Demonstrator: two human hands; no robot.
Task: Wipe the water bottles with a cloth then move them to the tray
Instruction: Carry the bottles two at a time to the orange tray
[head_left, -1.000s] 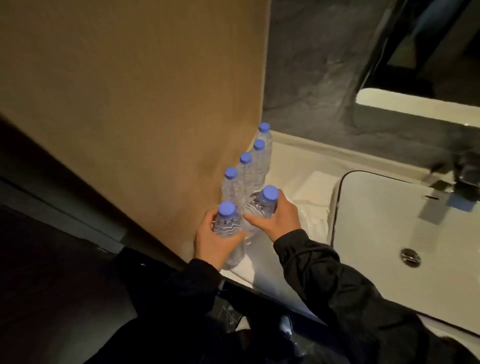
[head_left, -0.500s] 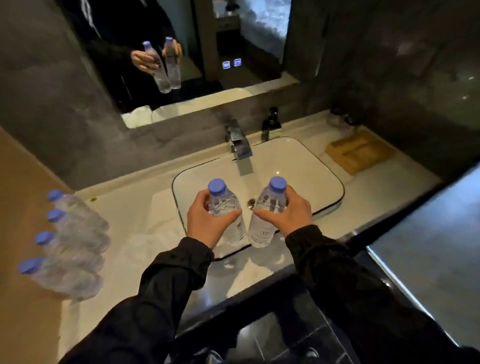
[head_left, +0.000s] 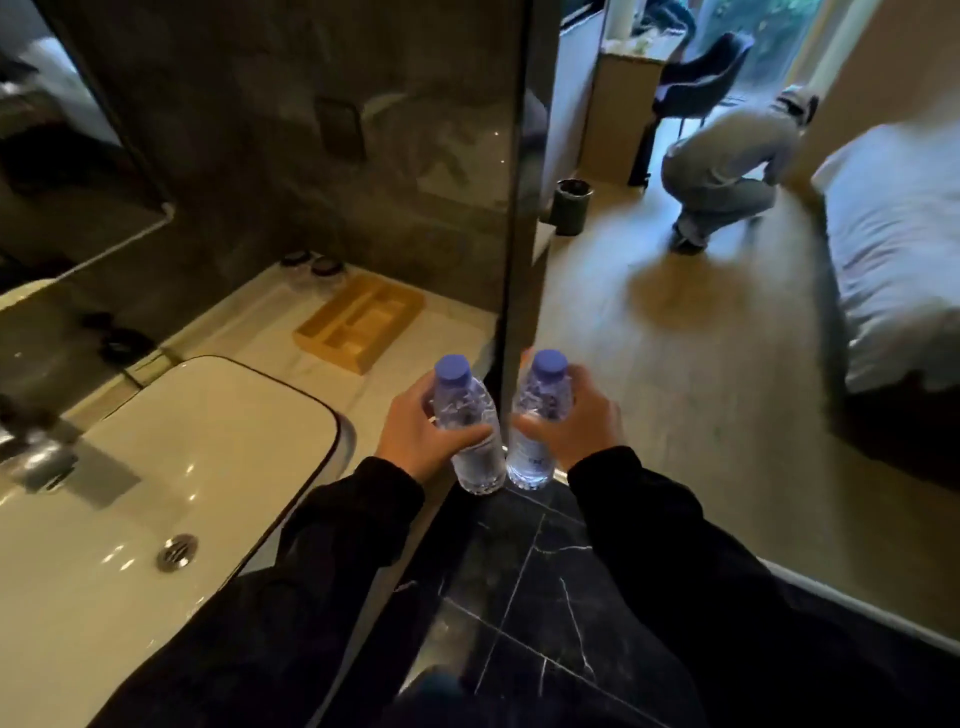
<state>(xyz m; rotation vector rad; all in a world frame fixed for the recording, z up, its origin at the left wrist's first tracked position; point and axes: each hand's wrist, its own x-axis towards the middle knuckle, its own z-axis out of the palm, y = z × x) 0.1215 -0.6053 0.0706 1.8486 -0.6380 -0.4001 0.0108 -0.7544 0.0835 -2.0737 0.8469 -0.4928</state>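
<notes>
One white sink (head_left: 156, 467) fills the eight o'clock part of the view, its drain (head_left: 177, 552) low in the basin. At about eleven o'clock from the hands, a wooden tray (head_left: 324, 345) with several compartments lies on the pale counter (head_left: 415, 338), well apart from both bottles. Near the middle, the left hand (head_left: 415, 436) has its fingers and thumb curled round the left bottle (head_left: 465, 421), which stands upright in the air with its blue cap at twelve o'clock. Just beside it at three o'clock, the right bottle (head_left: 537, 415) is gripped the same way by the right hand (head_left: 576, 421). The two bases are close together over the counter's edge and the dark floor; whether they touch cannot be told. At one o'clock a dark bin (head_left: 571, 205) stands on the floor, then a crouching person (head_left: 727, 156), and a bed (head_left: 898, 249) at two o'clock.
</notes>
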